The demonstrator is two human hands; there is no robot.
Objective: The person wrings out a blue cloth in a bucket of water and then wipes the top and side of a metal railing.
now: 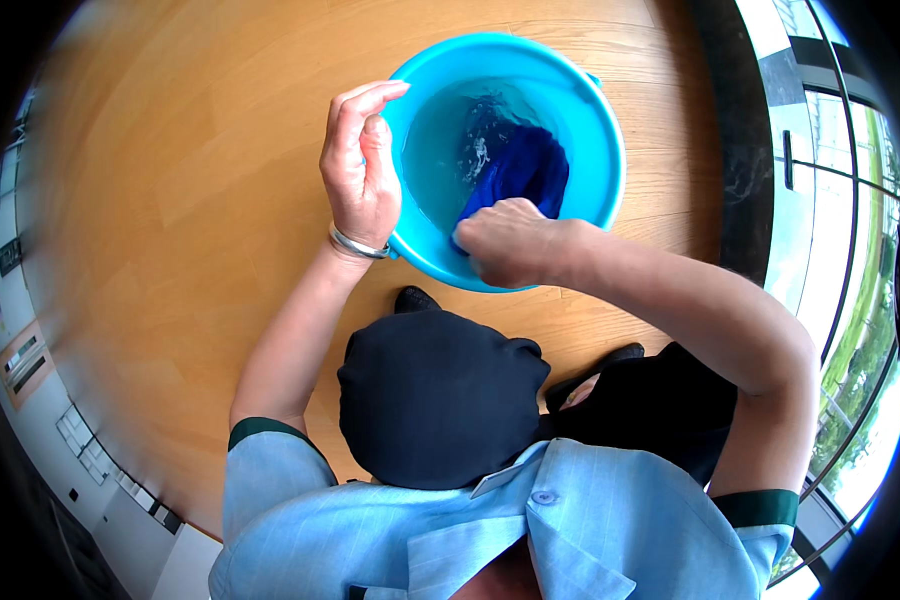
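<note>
A light-blue plastic bucket (609, 150) stands on the floor before me, with water (439, 154) inside it. My right hand (514, 238) is over its near rim, a fist shut on one end of a dark-blue cloth (521, 169). The cloth's far part hangs into the water, which is splashed and rippled beside it. Along the bucket's left rim is my left hand (364, 157), palm toward the wall and fingers apart, fingertips at the rim. It grasps nothing that I can see. A silver bangle (358, 244) circles the left wrist.
Wooden flooring (195, 187) spreads around the bucket. A dark stone-like strip (746, 150) and glazed doors or windows (847, 150) run along the right. My dark-clothed knee (442, 397) is just below the bucket, with black shoes (416, 299) on either side.
</note>
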